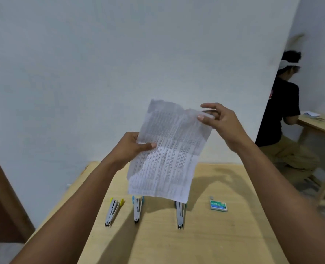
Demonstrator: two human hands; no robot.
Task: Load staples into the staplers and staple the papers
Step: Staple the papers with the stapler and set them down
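Note:
I hold printed papers (167, 153) up in the air above the wooden table (224, 235). My left hand (133, 147) pinches their left edge. My right hand (220, 121) pinches the top right corner between thumb and fingers. Three staplers lie opened out on the table below: a yellow one (113, 210) at the left, a light blue one (137, 209) beside it, and a third (180, 215) whose upper end is hidden behind the papers. A small green staple box (218, 205) sits to their right.
A white wall stands just behind the table. A brown door (3, 197) is at the far left. Another person (283, 111) sits at a second wooden table (321, 126) at the right.

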